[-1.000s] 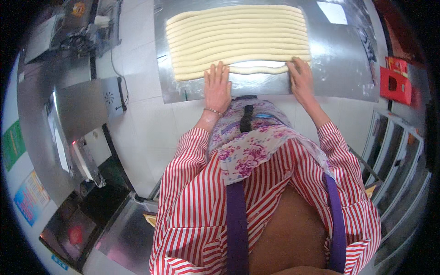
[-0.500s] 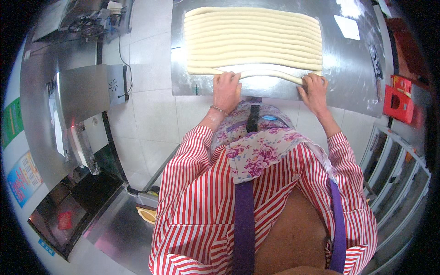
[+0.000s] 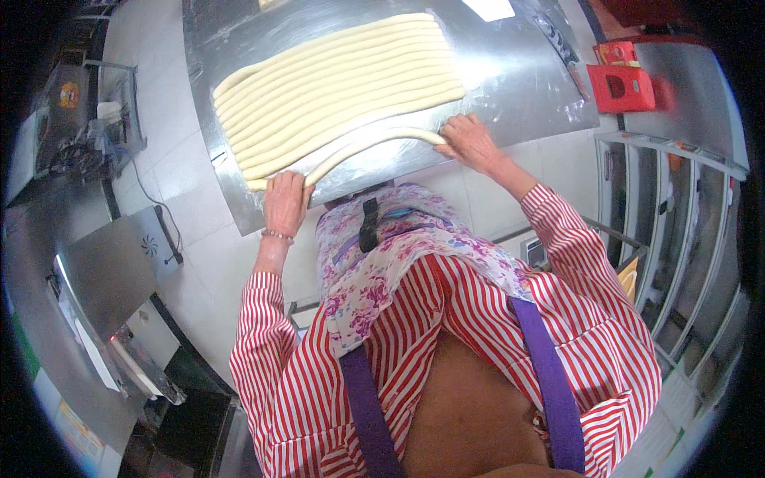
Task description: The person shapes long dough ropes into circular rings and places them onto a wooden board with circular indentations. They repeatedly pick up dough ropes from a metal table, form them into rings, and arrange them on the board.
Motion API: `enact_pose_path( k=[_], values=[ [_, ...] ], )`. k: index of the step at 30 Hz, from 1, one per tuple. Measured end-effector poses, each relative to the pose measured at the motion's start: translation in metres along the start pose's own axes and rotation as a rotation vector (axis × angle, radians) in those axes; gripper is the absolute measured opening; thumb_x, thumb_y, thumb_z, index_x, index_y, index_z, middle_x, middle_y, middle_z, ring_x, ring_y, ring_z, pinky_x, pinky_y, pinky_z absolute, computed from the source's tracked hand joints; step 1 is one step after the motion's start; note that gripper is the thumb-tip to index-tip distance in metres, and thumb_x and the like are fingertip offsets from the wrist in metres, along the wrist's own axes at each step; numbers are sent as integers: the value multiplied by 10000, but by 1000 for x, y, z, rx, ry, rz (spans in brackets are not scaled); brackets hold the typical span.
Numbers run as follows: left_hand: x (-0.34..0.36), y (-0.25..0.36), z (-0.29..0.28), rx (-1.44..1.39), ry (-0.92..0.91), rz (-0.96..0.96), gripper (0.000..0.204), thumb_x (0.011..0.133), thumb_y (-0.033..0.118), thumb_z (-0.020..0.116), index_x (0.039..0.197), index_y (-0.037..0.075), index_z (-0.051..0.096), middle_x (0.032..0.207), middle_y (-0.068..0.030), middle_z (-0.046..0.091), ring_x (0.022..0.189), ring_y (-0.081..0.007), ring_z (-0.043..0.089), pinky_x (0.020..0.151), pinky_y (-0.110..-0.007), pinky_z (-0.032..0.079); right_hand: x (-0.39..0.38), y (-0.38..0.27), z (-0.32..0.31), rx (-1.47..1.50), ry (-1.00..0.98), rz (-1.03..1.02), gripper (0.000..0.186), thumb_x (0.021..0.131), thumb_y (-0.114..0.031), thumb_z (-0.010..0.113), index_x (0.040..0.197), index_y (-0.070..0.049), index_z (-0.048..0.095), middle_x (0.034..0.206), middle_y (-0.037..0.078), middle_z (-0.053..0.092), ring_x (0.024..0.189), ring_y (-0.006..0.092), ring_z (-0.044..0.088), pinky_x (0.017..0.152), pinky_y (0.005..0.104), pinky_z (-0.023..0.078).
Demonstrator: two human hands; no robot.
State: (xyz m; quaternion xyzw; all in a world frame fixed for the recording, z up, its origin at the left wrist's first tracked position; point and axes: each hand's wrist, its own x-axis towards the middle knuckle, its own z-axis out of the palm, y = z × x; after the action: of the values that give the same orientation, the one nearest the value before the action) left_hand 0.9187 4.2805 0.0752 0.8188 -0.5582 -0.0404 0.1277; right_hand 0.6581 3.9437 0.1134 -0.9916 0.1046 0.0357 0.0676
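A long pale dough rope [image 3: 370, 142] bows upward between my two hands at the near side of the steel table [image 3: 526, 103]. My left hand [image 3: 285, 203] is closed around its left end, beside the near left corner of the dough sheet. My right hand [image 3: 472, 143] grips the other end, farther from me. Beyond them lies a block of several dough ropes [image 3: 339, 84], set side by side and touching. The stretch under my left fingers is hidden.
A dark-handled long tool [image 3: 562, 52] and a white sheet [image 3: 489, 8] lie on the table's right part. Right of the table is a red plastic stool [image 3: 621, 88], with a metal rack [image 3: 677, 207] nearer me. At left stands a steel cabinet [image 3: 111, 271].
My view has turned, so the table appears tilted and shifted left. The held dough rope bows higher, and its right end stands farther from the dough block.
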Motion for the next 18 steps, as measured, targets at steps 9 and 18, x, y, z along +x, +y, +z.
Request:
enact_pose_path(
  k=[9,18],
  values=[
    [37,40,-8,-133,306,-74,379,879,191,674,1219,46,589,1189,-148,567,1129,-319,530,1006,-455,396,26,11,1,65,413,142,444,805,-29,624,1247,-33,584,1223,166,569,1183,343,529,1028,462,408],
    [37,60,11,-103,317,-161,363,839,29,606,1202,21,601,1161,-148,558,1116,-321,527,1065,-499,377,3,-7,14,-3,377,166,468,776,-37,672,1235,-69,587,1238,126,566,1180,297,533,954,439,413]
  ],
)
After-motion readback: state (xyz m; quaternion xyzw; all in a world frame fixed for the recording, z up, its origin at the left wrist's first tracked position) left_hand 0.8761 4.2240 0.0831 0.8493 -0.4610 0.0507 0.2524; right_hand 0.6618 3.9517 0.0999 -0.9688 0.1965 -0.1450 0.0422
